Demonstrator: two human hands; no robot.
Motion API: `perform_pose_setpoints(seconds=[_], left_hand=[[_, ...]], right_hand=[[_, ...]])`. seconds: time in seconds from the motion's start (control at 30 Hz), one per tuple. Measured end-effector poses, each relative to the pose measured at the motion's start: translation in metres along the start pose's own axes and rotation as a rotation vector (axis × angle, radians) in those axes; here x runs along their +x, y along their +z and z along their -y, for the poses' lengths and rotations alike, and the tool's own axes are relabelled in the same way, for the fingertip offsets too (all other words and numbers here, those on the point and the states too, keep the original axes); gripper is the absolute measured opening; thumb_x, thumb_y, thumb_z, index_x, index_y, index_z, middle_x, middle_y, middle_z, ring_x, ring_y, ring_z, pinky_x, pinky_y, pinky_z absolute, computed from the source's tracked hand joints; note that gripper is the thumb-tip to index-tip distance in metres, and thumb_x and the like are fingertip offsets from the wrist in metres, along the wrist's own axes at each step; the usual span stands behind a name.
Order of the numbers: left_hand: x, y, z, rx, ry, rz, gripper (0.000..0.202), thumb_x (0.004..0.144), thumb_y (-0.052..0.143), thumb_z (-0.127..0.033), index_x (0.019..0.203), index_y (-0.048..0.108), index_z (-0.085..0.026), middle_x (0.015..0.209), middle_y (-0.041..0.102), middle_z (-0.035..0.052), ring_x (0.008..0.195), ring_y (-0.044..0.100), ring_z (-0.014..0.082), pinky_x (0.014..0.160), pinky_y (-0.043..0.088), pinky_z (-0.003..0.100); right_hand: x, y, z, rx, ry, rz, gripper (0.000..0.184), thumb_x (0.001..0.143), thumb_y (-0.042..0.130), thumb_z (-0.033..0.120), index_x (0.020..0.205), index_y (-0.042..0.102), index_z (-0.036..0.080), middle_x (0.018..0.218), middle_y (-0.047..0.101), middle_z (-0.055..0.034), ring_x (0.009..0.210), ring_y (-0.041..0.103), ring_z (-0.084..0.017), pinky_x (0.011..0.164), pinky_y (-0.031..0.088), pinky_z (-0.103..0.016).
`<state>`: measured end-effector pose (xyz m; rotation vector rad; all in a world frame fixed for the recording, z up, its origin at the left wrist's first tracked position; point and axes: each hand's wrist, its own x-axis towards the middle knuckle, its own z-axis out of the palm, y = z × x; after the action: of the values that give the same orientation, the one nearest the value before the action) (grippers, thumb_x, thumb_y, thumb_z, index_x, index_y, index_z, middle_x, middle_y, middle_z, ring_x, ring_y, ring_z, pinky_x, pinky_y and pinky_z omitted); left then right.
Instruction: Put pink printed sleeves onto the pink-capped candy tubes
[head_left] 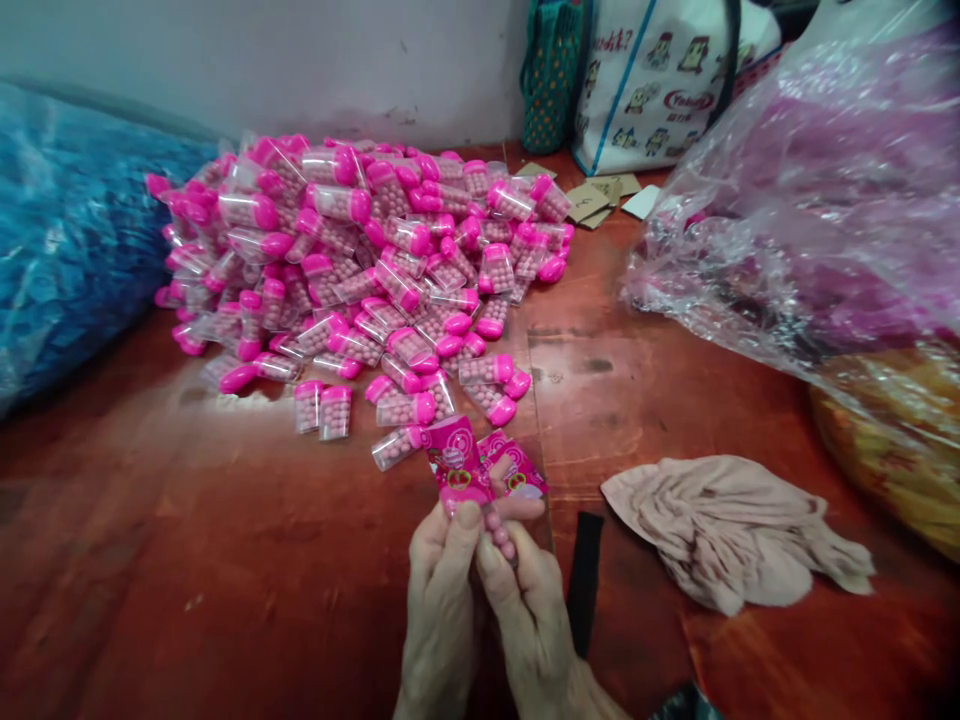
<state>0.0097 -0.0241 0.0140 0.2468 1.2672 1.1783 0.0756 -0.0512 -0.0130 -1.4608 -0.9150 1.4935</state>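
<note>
Close to the near edge of the pile, my left hand (439, 600) and my right hand (529, 600) meet around a small clear bottle of pink candy balls (499, 532). My left thumb presses near its pink cap, beside a printed pink label (452, 452) that sticks up above the hand. Closed on the bottle's body is my right hand, with one finger stretched out past it. A second printed pink label (517, 470) shows behind the fingers; which hand holds it I cannot tell. Beyond lies a large heap of pink-capped candy bottles (405, 290).
A crumpled pale cloth (735, 530) and a black strip (585, 580) lie to the right on the red-brown table (247, 560). Plastic sacks, one blue (82, 230) and one pink (825, 200), flank the heap. Cardboard pieces (600, 198) and a printed white bag (652, 90) are behind.
</note>
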Motion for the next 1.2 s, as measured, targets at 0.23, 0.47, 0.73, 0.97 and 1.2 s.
perform_pose_setpoints(seconds=[0.23,0.47,0.73,0.97,1.2], left_hand=[[-0.002,-0.002,0.000,0.158,0.141,0.071,0.027,0.080,0.056,-0.027,0.104,0.064,-0.015,0.098,0.068,0.0102,0.079,0.062,0.0179,0.072,0.047,0.026],[0.010,-0.012,-0.006,0.252,0.177,0.097,0.010,0.079,0.058,-0.024,0.082,0.062,-0.016,0.073,0.067,0.0033,0.063,0.061,0.0139,0.059,0.048,0.022],[-0.001,0.001,-0.001,0.617,0.241,0.156,0.015,0.077,0.058,-0.028,0.082,0.065,-0.016,0.047,0.048,-0.0043,0.041,0.042,0.0081,0.041,0.034,0.018],[-0.012,0.010,0.007,0.635,0.403,-0.047,0.023,0.074,0.061,-0.023,0.095,0.069,-0.020,0.044,0.044,-0.0048,0.044,0.044,0.0115,0.046,0.035,0.020],[-0.005,0.007,0.010,0.598,0.213,0.074,0.018,0.073,0.062,-0.025,0.090,0.063,-0.019,0.062,0.059,-0.0013,0.047,0.046,0.0097,0.043,0.034,0.019]], right_hand=[[0.015,-0.004,0.006,0.268,0.062,0.195,0.028,0.085,0.049,0.041,0.095,0.063,0.019,0.075,0.058,-0.0014,0.067,0.053,-0.015,0.061,0.043,-0.024],[0.027,-0.034,0.019,-0.068,-0.210,0.025,0.013,0.084,0.055,0.031,0.085,0.063,0.020,0.075,0.061,-0.0012,0.067,0.054,-0.014,0.062,0.042,-0.023],[0.051,-0.036,0.025,0.385,0.082,0.218,0.021,0.072,0.068,0.036,0.072,0.063,0.016,0.056,0.060,-0.0001,0.045,0.053,-0.013,0.042,0.042,-0.023],[0.041,-0.029,0.030,0.499,0.151,0.221,0.012,0.075,0.065,0.027,0.083,0.064,0.018,0.057,0.059,0.0028,0.052,0.055,-0.011,0.051,0.045,-0.021],[0.045,-0.037,0.031,0.597,0.251,0.344,0.017,0.073,0.065,0.025,0.087,0.064,0.016,0.064,0.061,0.0004,0.053,0.056,-0.011,0.052,0.047,-0.023]])
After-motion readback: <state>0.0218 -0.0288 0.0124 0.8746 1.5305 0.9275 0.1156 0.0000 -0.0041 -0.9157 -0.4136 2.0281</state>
